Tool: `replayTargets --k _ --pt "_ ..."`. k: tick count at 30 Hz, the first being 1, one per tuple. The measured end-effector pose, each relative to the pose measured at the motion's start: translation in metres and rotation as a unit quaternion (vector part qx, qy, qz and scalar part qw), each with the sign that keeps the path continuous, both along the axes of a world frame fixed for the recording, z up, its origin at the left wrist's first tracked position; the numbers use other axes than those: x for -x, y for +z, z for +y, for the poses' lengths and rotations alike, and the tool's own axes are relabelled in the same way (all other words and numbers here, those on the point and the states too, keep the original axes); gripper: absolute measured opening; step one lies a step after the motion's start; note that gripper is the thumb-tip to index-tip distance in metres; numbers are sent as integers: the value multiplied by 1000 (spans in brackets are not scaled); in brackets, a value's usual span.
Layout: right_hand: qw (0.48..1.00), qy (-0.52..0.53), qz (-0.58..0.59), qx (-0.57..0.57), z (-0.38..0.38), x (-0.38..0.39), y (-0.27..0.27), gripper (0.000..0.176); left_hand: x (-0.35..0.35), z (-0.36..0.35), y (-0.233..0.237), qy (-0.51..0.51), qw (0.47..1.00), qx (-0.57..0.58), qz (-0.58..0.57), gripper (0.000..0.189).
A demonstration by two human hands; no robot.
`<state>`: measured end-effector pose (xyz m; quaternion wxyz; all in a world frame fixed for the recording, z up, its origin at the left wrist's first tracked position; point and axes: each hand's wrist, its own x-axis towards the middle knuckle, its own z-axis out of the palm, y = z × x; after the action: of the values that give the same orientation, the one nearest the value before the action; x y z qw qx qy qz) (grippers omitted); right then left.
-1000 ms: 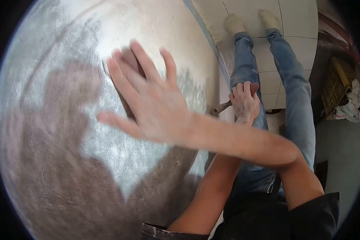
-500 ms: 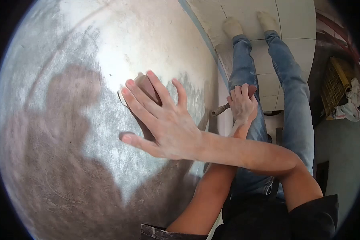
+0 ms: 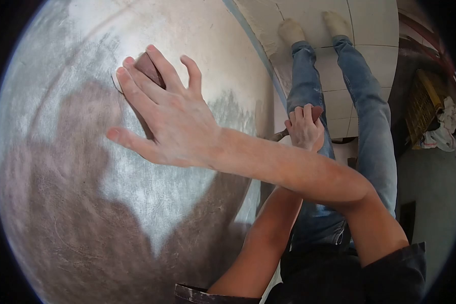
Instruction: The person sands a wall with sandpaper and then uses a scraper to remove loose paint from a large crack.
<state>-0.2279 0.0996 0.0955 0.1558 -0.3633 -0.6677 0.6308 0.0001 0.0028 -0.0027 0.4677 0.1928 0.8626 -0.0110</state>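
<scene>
My right hand [image 3: 175,121] lies on a patchy white-and-grey wall [image 3: 152,207], its fingers spread. Beneath the palm and fingers is a reddish-brown piece of folded sandpaper [image 3: 149,70], pressed against the surface and partly hidden by the hand. My arms cross, the right forearm passing over the left. By my knee, my left hand [image 3: 305,129] is closed around a wooden-handled tool [image 3: 280,135], whose working end I cannot make out. A reddish-brown edge [image 3: 317,112] sticks out on the other side of that hand.
A blue strip [image 3: 253,33] runs along the wall's edge beside the pale floor tiles [image 3: 372,68]. My jeans-clad legs [image 3: 372,121] stand there. To the right are a yellow woven basket [image 3: 424,109] and a white plastic bag [image 3: 443,137]. Shadows darken the wall's lower part.
My right hand has slid up and left across the wall with the sandpaper. My left hand stays by the knee, and the right forearm now covers part of the left wrist.
</scene>
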Motion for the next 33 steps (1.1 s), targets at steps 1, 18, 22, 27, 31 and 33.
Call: replayTargets --k 1,18,22,27,31,33 --pt "1000 -6 -2 7 -1 2 1 76 0 0 1 -3 1000 6 0 32" --pt "995 91 20 30 -11 -50 34 70 1 6 5 -4 1000 8 0 34" --pt "998 51 23 34 5 -13 17 66 1 3 2 -9 1000 18 -5 34" --pt "993 88 38 71 -17 -51 43 68 3 4 4 -4 1000 12 -2 36" --pt "996 72 28 41 -10 -35 32 72 3 8 9 5 1000 13 -8 36" --pt "998 48 24 36 0 -15 23 73 4 5 6 4 1000 17 -10 36"
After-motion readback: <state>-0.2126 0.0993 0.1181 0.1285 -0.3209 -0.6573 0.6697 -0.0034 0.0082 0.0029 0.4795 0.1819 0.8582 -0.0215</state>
